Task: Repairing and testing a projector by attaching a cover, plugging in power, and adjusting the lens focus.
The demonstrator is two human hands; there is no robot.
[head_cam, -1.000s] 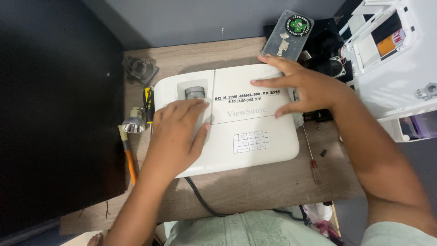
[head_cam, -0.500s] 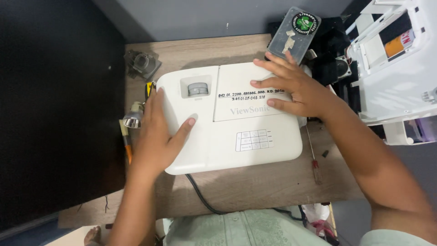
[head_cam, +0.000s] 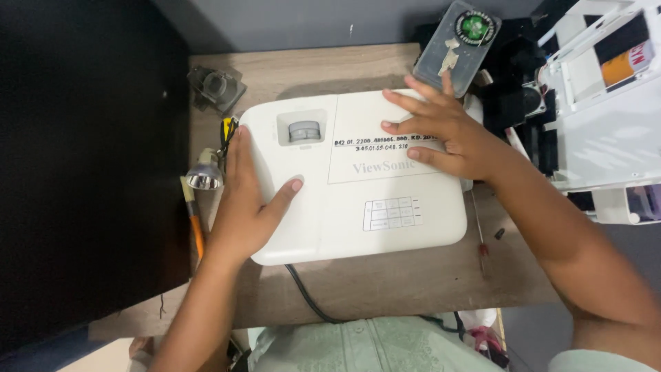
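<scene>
A white projector [head_cam: 358, 207] lies flat on a small wooden table [head_cam: 385, 282], its lens knob recess [head_cam: 303, 131] at the upper left of its top. My left hand [head_cam: 244, 200] clasps the projector's left edge, thumb resting on the top cover. My right hand [head_cam: 441, 131] lies flat with spread fingers on the top cover's upper right part. A black cable [head_cam: 306, 296] leaves the projector's near side.
A projector lamp bulb [head_cam: 204, 176] and an orange-handled tool [head_cam: 195, 227] lie left of the projector. A clear lens block [head_cam: 217, 87] sits at the table's back left. A clear plastic box [head_cam: 454, 45] and another opened white casing [head_cam: 606, 103] are at the right. A thin screwdriver [head_cam: 480, 231] lies right of the projector.
My left hand has slid off the projector's top to its left edge. The right hand stayed on the top right. The view has shifted slightly.
</scene>
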